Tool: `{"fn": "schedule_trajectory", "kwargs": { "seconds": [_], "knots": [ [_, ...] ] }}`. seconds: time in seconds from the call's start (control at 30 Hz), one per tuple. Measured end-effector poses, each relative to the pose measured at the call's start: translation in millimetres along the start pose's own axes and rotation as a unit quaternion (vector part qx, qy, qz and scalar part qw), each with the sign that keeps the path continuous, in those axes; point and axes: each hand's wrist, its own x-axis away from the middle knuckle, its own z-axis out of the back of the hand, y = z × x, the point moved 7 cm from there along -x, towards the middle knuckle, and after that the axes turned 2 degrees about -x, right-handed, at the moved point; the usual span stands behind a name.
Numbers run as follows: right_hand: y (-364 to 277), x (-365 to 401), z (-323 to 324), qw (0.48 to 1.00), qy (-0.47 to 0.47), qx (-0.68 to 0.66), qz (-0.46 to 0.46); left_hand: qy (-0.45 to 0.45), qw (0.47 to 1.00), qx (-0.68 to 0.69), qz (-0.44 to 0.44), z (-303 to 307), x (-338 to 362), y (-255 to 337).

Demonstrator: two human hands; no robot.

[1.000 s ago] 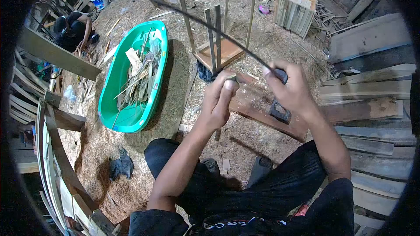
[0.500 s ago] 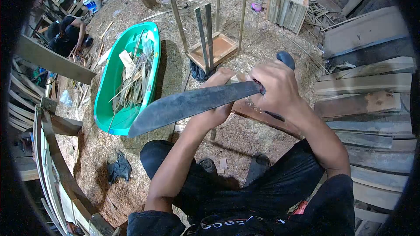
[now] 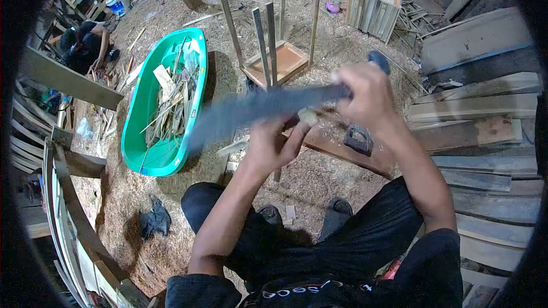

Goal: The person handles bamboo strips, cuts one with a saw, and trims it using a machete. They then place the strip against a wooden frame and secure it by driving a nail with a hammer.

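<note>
My right hand (image 3: 365,88) is wrapped round the dark handle of a machete (image 3: 257,105). Its broad blade points left, smeared by motion, and passes across the top of my left hand (image 3: 274,142). That hand is closed on a piece of wood (image 3: 308,117), whose pale squared end sticks out beside the fingers; the rest is mostly hidden by hand and blade. Below my hands lies a reddish-brown plank (image 3: 342,154), with a dark frame-like object (image 3: 358,138) on it.
A green plastic tub (image 3: 128,137) full of wood scraps stands left. Beyond my hands is an upturned small table (image 3: 291,60); a slatted wooden crate (image 3: 374,8) sits farther back. Boards (image 3: 474,108) line the right side. Another person (image 3: 85,43) crouches at far left.
My right hand has risen slightly to the right with the machete, its blade now blurred. My left hand has shifted down and left, and the dark object on the plank shows more fully.
</note>
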Motion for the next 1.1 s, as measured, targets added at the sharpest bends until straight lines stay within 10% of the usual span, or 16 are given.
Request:
{"fn": "schedule_trajectory", "kwargs": {
  "seconds": [0.1,0.6,0.73,1.1],
  "knots": [
    [56,-8,16,0.959,-0.072,0.074,-0.265,0.015,0.999,-0.01,0.035,7,2,7],
    [9,8,-17,0.888,-0.066,-0.358,-0.281,0.065,0.889,0.372,0.258,4,1,-53],
    [16,8,-20,0.884,-0.075,-0.36,-0.29,0.081,0.934,0.258,0.231,1,2,-68],
    [71,59,-110,0.891,-0.147,-0.236,-0.36,0.171,0.855,0.313,0.377,0,12,-125]
  ]
}}
